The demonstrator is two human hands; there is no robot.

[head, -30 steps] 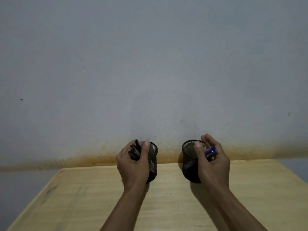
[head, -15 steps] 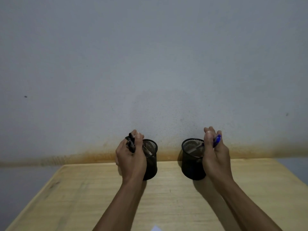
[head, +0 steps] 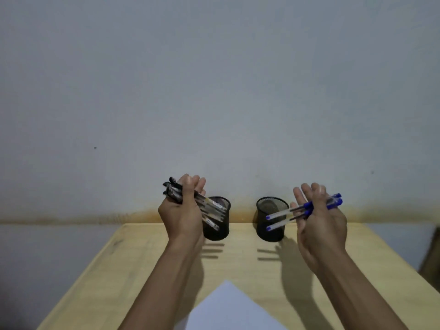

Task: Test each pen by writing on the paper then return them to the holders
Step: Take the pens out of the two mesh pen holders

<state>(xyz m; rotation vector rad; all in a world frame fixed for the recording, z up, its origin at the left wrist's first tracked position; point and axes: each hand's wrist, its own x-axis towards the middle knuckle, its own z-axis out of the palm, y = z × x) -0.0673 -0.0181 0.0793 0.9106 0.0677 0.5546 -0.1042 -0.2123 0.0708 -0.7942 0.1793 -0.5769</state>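
Note:
Two black mesh holders stand at the table's far edge by the wall: the left holder (head: 220, 222) and the right holder (head: 271, 222). My left hand (head: 183, 210) is raised beside the left holder and grips a bunch of black-capped pens (head: 202, 206), their tips slanting down to the right in front of that holder. My right hand (head: 319, 222) holds blue-capped pens (head: 302, 209) lifted clear of the right holder, tips pointing left. A white sheet of paper (head: 228, 308) lies at the near edge between my forearms.
The wooden table (head: 133, 258) ends against a grey wall (head: 214, 91) with a rusty stain line along its base. A dark object (head: 432, 253) shows at the right edge beyond the table.
Both hands have lifted their pens up and out of the holders. The view has tilted down, so the paper now shows at the near edge.

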